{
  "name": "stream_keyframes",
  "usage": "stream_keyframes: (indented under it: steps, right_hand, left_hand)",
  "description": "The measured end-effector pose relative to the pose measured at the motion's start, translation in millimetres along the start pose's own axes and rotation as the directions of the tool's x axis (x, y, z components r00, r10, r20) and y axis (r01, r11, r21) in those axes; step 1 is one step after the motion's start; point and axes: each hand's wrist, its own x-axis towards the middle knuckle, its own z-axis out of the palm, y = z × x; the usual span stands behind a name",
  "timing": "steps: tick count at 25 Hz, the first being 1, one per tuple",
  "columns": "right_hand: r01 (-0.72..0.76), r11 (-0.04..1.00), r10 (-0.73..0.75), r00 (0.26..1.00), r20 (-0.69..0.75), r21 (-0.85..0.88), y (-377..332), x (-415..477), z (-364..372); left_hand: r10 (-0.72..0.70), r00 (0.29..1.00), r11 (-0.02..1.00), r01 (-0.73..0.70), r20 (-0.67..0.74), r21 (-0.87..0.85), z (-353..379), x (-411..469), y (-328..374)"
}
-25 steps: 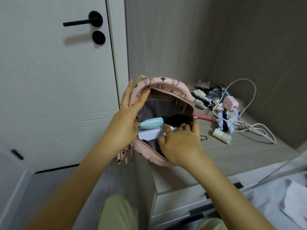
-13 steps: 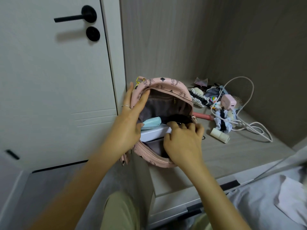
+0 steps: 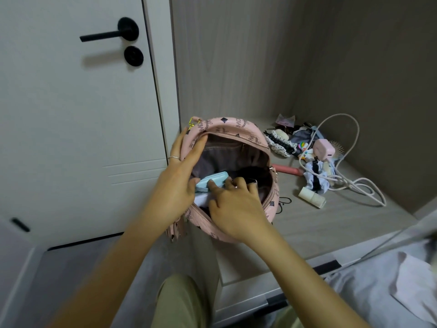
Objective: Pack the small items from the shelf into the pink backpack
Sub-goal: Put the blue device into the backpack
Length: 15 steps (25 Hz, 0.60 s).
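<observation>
Since the earlier frame my right hand [image 3: 236, 204] has slid left across the mouth of the pink backpack [image 3: 238, 125], off the near right rim and onto the light-blue case [image 3: 212, 179] inside. Its grip is half curled, with the index tip pressing the case down against a white box [image 3: 201, 200] beneath. The other fingertips dip into the dark of the bag, and I cannot tell whether they hold anything.

My left hand [image 3: 179, 185] keeps the mouth open, its grip pinching the far left rim with the thumb inside and the fingers spread outside. The backpack stands at the left end of the shelf [image 3: 319, 223], its near side overhanging the edge.

Everything left to pack lies to the right of the bag and somewhat farther back, so I judge the right hand is the one to fetch while the left holds the opening. Nearest is a white tube [image 3: 312, 197], lying down with its long axis roughly left to right. A pink charger [image 3: 324, 149] sits farther back, its white cable [image 3: 354, 183] looping around the tube's far side.
</observation>
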Motion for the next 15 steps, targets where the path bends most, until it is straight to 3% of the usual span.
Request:
stream_keyframes:
  steps: [3,6,8,15]
  right_hand:
    - [0.019,0.999,-0.014,0.993,0.113,-0.041,-4.9,12.1,-5.8]
    - [0.088,0.989,-0.113,0.965,0.237,0.115,3.9,11.5,-24.8]
    - [0.115,0.97,-0.166,0.956,0.24,0.215,15.1,0.8,-37.5]
    - [0.142,0.988,-0.114,0.94,0.322,-0.065,0.5,-3.6,-48.4]
  left_hand:
    - [0.011,1.0,1.0,-0.011,-0.014,-0.022,0.5,4.0,-1.7]
    - [0.01,1.0,0.999,-0.011,-0.007,-0.03,2.0,7.0,-3.7]
    - [0.002,1.0,1.0,-0.002,-0.007,-0.031,2.1,8.3,-7.3]
    - [0.023,1.0,0.999,-0.023,-0.02,-0.032,5.0,10.2,-14.7]
